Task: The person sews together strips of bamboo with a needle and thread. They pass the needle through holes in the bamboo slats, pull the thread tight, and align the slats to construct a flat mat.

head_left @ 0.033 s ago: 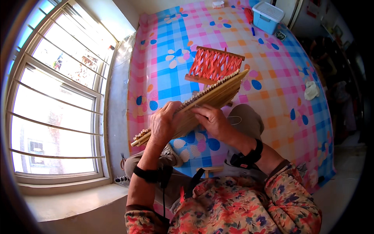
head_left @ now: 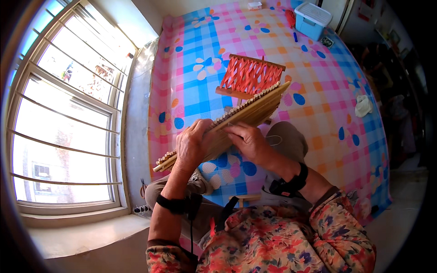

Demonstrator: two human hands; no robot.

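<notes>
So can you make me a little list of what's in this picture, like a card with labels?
Left hand: wrapped around a long wooden frame with a row of pegs
Right hand: fingers pressed on the same frame's edge
Behind the frame: red criss-cross woven piece on a wooden rack
Surface: checked cloth, pink and blue, with flowers
Far end: pale blue lidded box
To the left: big barred window

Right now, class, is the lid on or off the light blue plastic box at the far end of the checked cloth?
On. The white lid sits flat across the top of the blue box.
</notes>
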